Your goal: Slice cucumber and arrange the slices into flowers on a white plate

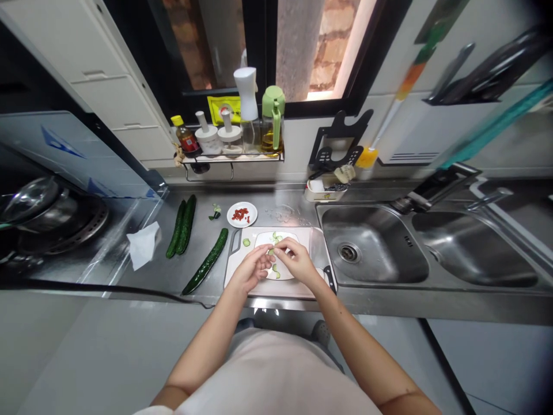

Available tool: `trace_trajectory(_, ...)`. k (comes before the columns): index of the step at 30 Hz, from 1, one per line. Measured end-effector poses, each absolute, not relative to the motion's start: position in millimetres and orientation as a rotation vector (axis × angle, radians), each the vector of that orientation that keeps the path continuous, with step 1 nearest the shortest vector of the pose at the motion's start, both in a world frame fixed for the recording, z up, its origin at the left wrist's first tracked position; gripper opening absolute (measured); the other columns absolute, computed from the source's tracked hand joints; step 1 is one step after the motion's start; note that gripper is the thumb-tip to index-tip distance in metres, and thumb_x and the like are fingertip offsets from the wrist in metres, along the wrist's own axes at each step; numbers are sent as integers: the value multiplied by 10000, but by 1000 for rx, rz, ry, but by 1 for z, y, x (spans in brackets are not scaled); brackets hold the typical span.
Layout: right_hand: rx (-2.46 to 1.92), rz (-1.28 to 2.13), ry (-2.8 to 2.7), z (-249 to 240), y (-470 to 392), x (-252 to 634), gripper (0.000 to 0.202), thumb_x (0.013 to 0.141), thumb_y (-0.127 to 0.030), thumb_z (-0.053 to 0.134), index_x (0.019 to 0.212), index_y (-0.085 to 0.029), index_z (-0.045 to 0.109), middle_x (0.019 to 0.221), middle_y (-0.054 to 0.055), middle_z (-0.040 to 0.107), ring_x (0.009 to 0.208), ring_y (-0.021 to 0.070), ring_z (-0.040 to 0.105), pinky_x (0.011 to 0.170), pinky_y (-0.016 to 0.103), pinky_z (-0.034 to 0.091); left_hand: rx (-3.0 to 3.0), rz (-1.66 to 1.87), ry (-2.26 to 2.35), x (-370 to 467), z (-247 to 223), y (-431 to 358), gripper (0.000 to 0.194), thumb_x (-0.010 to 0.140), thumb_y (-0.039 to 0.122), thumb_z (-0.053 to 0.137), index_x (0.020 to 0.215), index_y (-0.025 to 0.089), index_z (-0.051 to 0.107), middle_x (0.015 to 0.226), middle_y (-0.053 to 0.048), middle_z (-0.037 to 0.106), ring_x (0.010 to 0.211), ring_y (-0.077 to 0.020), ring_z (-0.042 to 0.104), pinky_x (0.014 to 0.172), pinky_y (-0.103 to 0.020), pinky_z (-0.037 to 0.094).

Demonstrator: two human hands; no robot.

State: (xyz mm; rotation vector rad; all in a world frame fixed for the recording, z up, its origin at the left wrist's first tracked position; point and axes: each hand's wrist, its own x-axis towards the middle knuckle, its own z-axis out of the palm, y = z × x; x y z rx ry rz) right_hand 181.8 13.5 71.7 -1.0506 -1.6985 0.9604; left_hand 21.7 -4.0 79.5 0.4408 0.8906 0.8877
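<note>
The left hand [254, 267] and right hand [295, 259] together pinch a cucumber slice [271, 252] above the white plate [262, 238], probably for holding it steady.

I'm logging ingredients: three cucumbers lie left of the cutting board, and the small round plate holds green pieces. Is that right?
Not quite: the head view shows red pieces on the small round plate. Three cucumbers lie left of the cutting board.

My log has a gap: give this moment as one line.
right hand: pinching small green cucumber piece | left hand: at same piece | below: white squarish plate on pale pink cutting board
</note>
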Motion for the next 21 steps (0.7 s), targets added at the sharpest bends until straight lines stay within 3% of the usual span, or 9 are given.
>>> trace_trajectory(7,-976,948,-1810,77,13,189,175,887,-328,562,785,-204,633,794,23,606,774,142,548,669,261,429,402,891,882,19,81,-2,441,652,242,784,1029,183,563,719,26,571,512,-29,490,377,-101,236)
trace_trajectory(21,-1017,1048,-1870,77,15,189,123,829,-266,568,734,-190,589,768,8,605,732,125,540,650,239,419,609,948,1025,19,81,-4,560,552,276,820,1060,182,605,670,47,537,560,-44,452,464,-154,232)
